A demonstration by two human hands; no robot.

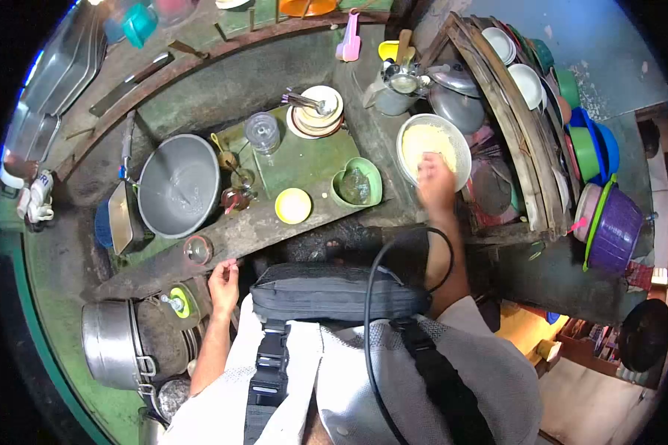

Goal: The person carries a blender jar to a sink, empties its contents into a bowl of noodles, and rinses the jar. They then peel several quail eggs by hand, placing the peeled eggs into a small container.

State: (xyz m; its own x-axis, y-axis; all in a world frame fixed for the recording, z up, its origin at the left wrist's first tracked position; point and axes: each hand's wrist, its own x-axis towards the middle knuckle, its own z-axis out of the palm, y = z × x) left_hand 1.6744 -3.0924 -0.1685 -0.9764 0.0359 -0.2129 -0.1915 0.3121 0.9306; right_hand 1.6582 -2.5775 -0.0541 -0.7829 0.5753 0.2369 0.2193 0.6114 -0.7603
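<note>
My right hand (436, 180) reaches over a pale, round bowl (464, 159) on the right side of the counter. Its fingers are bunched at the near edge of the yellow, crumbly-looking contents (424, 141); what is between them, if anything, is hidden. My left hand (224, 285) hovers by the counter's front edge, fingers loosely bent and apart, holding nothing visible. Just beyond it stands a small clear glass (198, 251). Nearer the middle are a yellow bowl (293, 206) and a green heart-shaped bowl (356, 183) with liquid inside.
A large grey basin (179, 185) sits at the left with water in it. Stacked plates with cutlery (321, 111) and a clear container (262, 133) stand at the back. To the right are a lidded pot (456, 104) and a wooden dish rack (497, 111). Large metal pots (111, 345) stand lower left.
</note>
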